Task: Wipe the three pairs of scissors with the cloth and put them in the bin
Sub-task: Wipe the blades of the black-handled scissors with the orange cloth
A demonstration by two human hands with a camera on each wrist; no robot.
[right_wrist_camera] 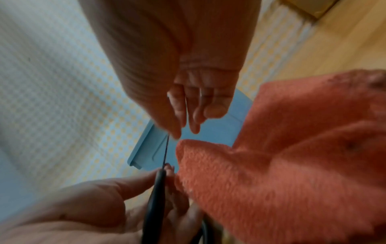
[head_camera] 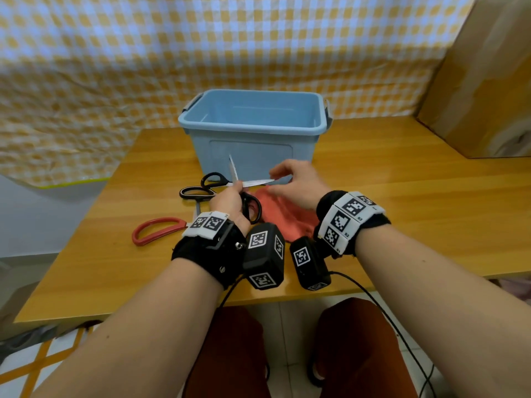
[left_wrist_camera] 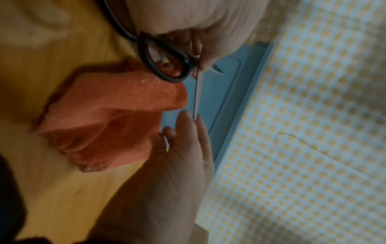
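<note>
My left hand (head_camera: 230, 196) grips a pair of black-handled scissors (head_camera: 253, 208) near the pivot and holds it just above the table. Its blades are spread wide, one pointing up and one pointing right. My right hand (head_camera: 275, 182) pinches the tip of the right-pointing blade (left_wrist_camera: 196, 99) between thumb and finger. An orange cloth (head_camera: 284, 216) lies crumpled on the table under my right wrist. Behind the hands stands an open blue bin (head_camera: 253, 130); no scissors show in the part of its inside I can see. A second black pair (head_camera: 196, 192) and a red-handled pair (head_camera: 158, 228) lie to the left.
The wooden table (head_camera: 402, 211) has bare surface to the right. A large cardboard box (head_camera: 482, 81) stands at the back right corner. A yellow checked sheet (head_camera: 115, 67) hangs behind the table. Cables run from my wrist cameras over the table's front edge.
</note>
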